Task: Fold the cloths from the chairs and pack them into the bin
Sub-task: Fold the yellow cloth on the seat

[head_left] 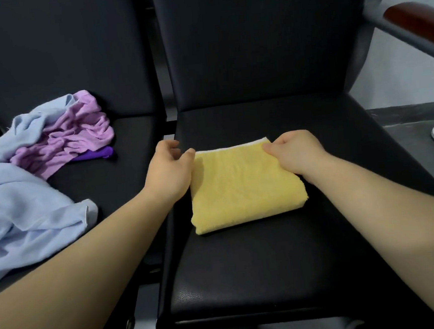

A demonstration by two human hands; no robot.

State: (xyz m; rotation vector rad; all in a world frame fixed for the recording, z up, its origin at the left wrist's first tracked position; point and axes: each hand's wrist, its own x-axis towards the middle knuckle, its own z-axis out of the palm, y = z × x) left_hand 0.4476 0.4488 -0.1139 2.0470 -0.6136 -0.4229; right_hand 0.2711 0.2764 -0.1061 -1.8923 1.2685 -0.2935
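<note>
On the black seat of the right-hand chair (246, 266) a yellow towel (244, 188) lies folded into a thick, nearly square pad, its white-hemmed edge at the far side. The right hand (296, 154) sits on the far right corner with its fingers curled down over the hem, apparently pinching it. The left hand (169, 171) rests against the towel's left edge with its thumb tip touching the far left corner, its fingers loosely curled and released, with nothing between them. The fold looks finished or nearly so. To do it well, the far corners should be squared against each other and the pad pressed flat so the layers do not spring apart when lifted. A lift from underneath, with both hands keeping the open edges together, would probably hold the shape best. On the left-hand chair (129, 135) a light blue cloth (17, 202), a lilac cloth (77, 134) and a purple cloth (97, 155) lie crumpled together, not yet folded. No bin shows clearly.
</note>
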